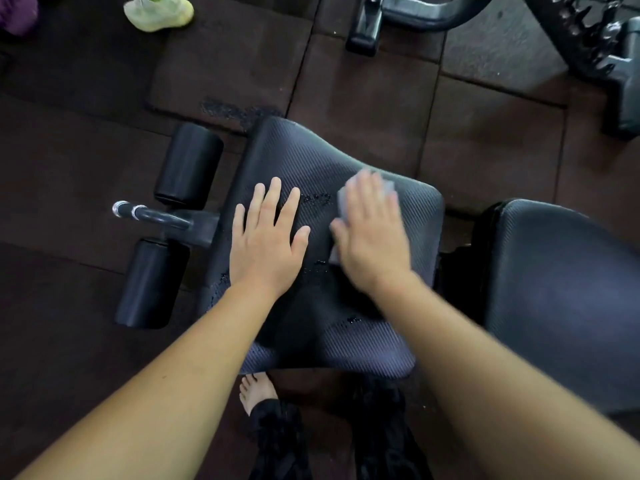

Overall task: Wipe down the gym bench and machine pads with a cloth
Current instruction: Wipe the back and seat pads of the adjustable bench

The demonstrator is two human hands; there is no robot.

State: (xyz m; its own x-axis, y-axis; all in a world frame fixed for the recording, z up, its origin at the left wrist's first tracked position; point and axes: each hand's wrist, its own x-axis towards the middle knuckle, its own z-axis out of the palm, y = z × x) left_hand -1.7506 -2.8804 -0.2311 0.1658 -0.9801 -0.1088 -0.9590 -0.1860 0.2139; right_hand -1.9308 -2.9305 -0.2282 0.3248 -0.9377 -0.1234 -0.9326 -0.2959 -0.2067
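The back pad [568, 289] at right looks dry and untouched, so the biggest risk is that it gets skipped, or gets only a cloth already wet from the seat. The seat [332, 188] carries the work now: dark wet speckles show between the hands and near its front half, and if the strokes miss them the moisture may sit in the ribbed texture and leave the surface slick. The two rollers [187, 164] at the seat's left end, either side of a bar [152, 214], are round and could turn under a wipe, so they would want a steadying grip. The left hand [268, 237] lies flat on the seat, fingers spread, holding nothing; leaning on a damp patch it could slide. The right hand [372, 233] is blurred, fingers together and pressed flat on the cloth [348, 199], which lies on the seat's far right part, mostly covered. With only a flat palm on it, the cloth may bunch up or slip out.
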